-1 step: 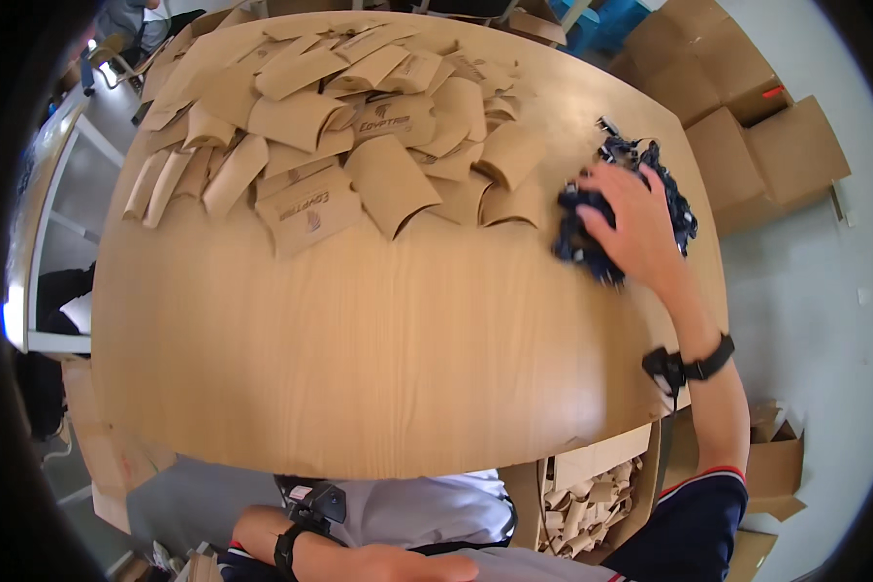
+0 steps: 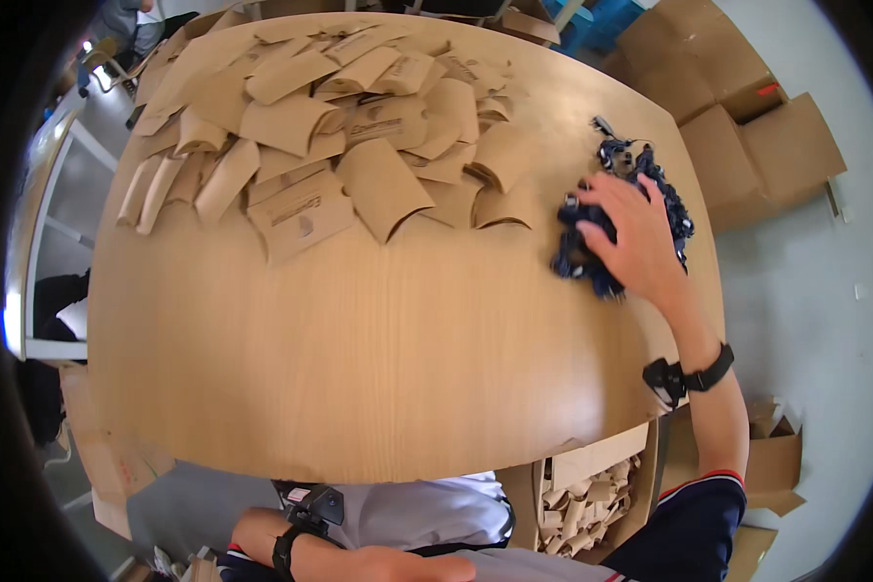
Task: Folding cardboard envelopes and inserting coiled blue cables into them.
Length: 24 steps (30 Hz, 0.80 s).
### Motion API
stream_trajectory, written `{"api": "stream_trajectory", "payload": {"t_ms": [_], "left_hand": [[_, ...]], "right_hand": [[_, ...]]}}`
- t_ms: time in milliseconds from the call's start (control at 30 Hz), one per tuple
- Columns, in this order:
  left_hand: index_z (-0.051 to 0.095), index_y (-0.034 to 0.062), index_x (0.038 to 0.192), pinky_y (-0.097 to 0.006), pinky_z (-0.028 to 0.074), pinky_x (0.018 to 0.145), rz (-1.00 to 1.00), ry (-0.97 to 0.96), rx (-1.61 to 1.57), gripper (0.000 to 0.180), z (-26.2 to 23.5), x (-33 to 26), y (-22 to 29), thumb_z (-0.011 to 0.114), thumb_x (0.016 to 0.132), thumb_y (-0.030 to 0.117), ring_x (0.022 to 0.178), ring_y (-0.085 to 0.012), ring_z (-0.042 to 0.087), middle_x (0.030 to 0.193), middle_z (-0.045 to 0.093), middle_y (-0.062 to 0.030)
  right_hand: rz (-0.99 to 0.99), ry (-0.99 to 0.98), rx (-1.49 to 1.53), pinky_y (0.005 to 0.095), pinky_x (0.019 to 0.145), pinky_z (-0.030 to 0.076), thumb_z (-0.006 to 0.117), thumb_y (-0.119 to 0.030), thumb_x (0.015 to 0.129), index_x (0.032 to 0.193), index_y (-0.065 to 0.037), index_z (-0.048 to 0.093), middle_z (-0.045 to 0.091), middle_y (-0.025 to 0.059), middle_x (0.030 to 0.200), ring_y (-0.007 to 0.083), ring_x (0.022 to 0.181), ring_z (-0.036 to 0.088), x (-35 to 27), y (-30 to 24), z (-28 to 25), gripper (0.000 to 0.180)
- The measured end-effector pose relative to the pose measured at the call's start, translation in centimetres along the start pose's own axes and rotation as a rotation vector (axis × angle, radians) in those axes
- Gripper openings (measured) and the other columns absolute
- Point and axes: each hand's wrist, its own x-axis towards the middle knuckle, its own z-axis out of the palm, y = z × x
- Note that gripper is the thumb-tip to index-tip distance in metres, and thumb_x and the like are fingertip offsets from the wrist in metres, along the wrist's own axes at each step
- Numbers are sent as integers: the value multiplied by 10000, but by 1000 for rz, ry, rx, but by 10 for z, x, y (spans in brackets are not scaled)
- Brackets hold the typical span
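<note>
Wooden table (image 2: 359,369) fills the view, brown paper sleeves (image 2: 339,126) heaped at eleven o'clock — right hand (image 2: 635,238) at two o'clock, fingers spread flat on the dark tangle (image 2: 669,199), seemingly gathering. Picking one piece free calls for a pinch. Left hand (image 2: 398,565) rests at six, loosely curled — empty.

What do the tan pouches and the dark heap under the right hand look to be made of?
Tan pouches: likely kraft paperboard, matte brown, with crisp folds and curved open ends. Dark heap under the right hand: seemingly a tangle of navy cords or small plastic parts, slightly glossy; too small to tell which. Table: wood-look top with visible grain, possibly laminate.
</note>
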Motion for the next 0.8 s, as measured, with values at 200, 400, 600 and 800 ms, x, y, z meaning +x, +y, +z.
{"api": "stream_trajectory", "payload": {"t_ms": [200, 400, 600, 800], "left_hand": [[549, 39, 693, -365, 311, 461, -126, 5, -118, 242, 4, -11, 7, 537, 541, 227, 549, -240, 435, 651, 436, -76], [544, 45, 685, -364, 307, 459, -173, 18, -60, 218, -6, -14, 12, 542, 562, 226, 540, -235, 430, 645, 429, -70], [541, 47, 662, -346, 302, 448, -217, 49, 48, 132, -12, -21, 24, 477, 602, 146, 525, -214, 432, 632, 438, -61], [538, 49, 639, -328, 297, 437, -177, 42, 149, 127, -15, -21, 54, 412, 642, 66, 510, -193, 434, 619, 446, -52]], "right_hand": [[336, -46, 667, 401, 1130, 259, 589, -300, 925, 1259, -61, 578, 562, 99, 1329, 254, 1290, 473, -8, 11, -40, 411], [262, -161, 298, 345, 1149, 243, 520, -307, 974, 1401, -35, 450, 437, 153, 1462, 290, 1375, 373, 46, 104, -2, 511], [209, -231, 413, 358, 1134, 272, 603, -204, 913, 1378, -36, 488, 526, 162, 1379, 275, 1322, 443, 45, 79, 12, 507], [252, -180, 441, 339, 846, 473, 706, -117, 790, 1059, -1, 614, 673, 129, 1048, 240, 990, 616, 57, 66, -3, 307]]}}
